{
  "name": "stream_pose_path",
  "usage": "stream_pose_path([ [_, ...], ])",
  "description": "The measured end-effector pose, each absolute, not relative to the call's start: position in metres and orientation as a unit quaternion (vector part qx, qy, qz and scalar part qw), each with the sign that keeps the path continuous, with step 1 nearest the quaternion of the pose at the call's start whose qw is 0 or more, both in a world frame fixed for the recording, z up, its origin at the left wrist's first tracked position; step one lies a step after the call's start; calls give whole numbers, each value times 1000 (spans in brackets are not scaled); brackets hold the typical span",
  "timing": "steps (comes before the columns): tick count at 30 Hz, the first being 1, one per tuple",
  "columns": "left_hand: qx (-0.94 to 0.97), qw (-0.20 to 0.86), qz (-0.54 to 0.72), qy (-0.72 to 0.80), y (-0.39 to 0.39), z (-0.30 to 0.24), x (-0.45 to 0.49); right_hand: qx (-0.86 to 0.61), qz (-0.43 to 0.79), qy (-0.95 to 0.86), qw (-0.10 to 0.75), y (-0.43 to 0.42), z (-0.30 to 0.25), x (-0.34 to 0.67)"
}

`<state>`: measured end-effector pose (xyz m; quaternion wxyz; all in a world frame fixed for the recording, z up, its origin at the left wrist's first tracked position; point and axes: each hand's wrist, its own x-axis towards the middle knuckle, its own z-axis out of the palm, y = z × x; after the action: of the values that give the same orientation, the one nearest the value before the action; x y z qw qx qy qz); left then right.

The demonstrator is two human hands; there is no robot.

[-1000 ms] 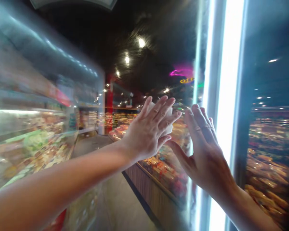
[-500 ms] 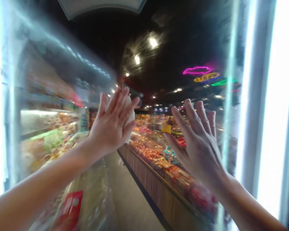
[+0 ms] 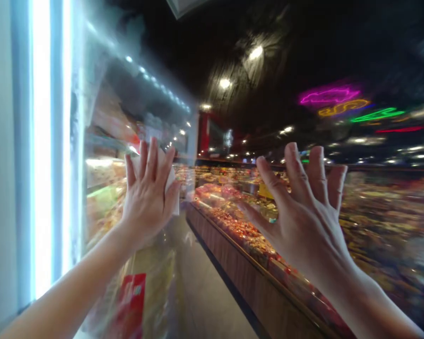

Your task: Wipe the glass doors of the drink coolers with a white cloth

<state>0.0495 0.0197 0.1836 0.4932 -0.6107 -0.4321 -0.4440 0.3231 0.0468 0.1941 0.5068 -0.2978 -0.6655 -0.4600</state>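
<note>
Left hand point(image 3: 146, 200) flat, fingers fanned, white cloth-like pad point(image 3: 170, 178) under its palm. Right hand point(image 3: 305, 223) splayed too. Past them I see a wood-sided counter point(image 3: 235, 267) heaped with orange-red goods point(image 3: 233, 217), too blurred to name; over left, lit shelving point(image 3: 104, 163), contents smeared.

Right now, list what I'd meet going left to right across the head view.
Bright vertical light strips → left hand → red upright → right hand → green neon line.
</note>
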Motion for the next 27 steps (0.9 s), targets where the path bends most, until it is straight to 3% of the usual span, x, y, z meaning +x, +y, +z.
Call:
stream_pose_path([
  [4,-654,509,-383,-408,17,165,31,-292,-467,-680,484,45,194,301],
  [9,-585,460,-484,-460,20,198,-10,-309,-452,-671,500,45,197,285],
  [14,-606,454,-465,-459,14,160,-31,-326,-451,-660,505,45,193,284],
  [20,-578,420,-504,-486,14,174,-45,-323,-461,-653,508,43,188,264],
  [27,-613,441,-454,-472,10,106,-36,-341,-438,-669,494,37,173,253],
])
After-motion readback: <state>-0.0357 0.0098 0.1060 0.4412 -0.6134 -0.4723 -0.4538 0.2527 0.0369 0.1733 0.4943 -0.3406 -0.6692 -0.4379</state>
